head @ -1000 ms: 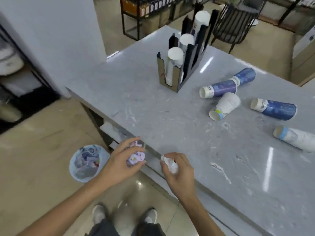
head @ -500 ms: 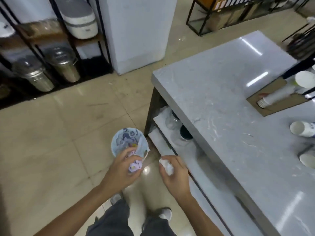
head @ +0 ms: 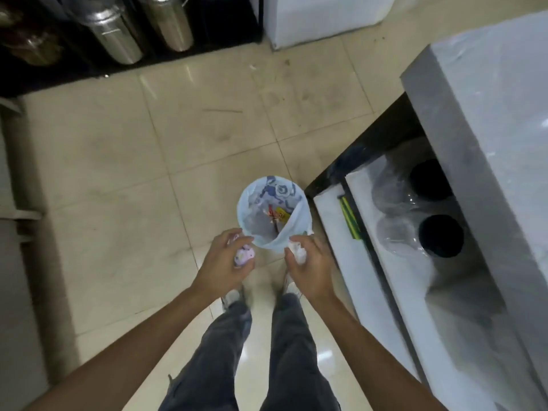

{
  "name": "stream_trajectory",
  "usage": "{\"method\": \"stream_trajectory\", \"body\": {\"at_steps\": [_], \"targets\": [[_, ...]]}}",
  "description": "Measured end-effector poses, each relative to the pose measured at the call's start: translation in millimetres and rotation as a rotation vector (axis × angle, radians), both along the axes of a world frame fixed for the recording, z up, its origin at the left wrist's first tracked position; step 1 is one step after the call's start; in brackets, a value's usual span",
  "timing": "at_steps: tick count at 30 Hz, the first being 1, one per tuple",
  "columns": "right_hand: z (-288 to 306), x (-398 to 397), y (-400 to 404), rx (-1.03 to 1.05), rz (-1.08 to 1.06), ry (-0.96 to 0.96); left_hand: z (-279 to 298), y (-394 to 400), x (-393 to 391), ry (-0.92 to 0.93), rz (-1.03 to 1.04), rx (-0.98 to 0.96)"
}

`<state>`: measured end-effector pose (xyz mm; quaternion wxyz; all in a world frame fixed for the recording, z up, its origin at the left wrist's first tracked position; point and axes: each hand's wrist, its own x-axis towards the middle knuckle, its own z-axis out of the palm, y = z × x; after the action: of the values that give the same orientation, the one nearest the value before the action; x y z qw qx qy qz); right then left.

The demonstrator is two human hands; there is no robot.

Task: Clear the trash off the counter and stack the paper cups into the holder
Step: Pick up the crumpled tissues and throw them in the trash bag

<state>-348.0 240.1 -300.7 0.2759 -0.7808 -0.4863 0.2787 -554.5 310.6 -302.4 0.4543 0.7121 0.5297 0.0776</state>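
Observation:
A small bin (head: 255, 235) lined with a pale blue bag stands on the tiled floor, with colourful wrappers (head: 277, 216) inside. My left hand (head: 225, 266) is closed around a crumpled purple-and-white wrapper (head: 243, 255) just at the bin's near left rim. My right hand (head: 311, 268) grips a crumpled white paper (head: 297, 252) at the near right rim. Both hands hover beside the bin's opening, not over its middle. The paper cups and their holder are out of view.
The grey marble counter (head: 489, 93) runs down the right side, with a lower shelf (head: 370, 286) holding clear jars with black lids (head: 440, 235). Steel canisters (head: 115, 31) stand on a dark rack at the top left. My legs and shoes are below the hands.
My view has swung down from the counter to the floor. Both hands have carried their crumpled trash forward to the bin's near rim, and the bin now sits directly in front of me.

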Motion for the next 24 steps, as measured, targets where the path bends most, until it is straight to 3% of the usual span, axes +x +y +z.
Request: {"method": "stream_trajectory", "body": {"at_steps": [8,14,19,24], "targets": [[-180.5,33.3,49.3,-0.113,0.078,0.024,-178.8,36.1,36.5,0.062,0.008,-0.030],[-292.5,47.6,81.5,-0.111,0.118,0.030,-281.8,54.7,59.9,0.053,-0.031,-0.021],[-349.0,53.6,103.3,-0.132,0.183,0.008,-335.2,76.7,64.5,0.073,-0.106,0.023],[-367.4,53.2,114.9,-0.097,0.213,-0.052,-354.4,100.2,66.1,0.066,-0.200,0.098]]}}
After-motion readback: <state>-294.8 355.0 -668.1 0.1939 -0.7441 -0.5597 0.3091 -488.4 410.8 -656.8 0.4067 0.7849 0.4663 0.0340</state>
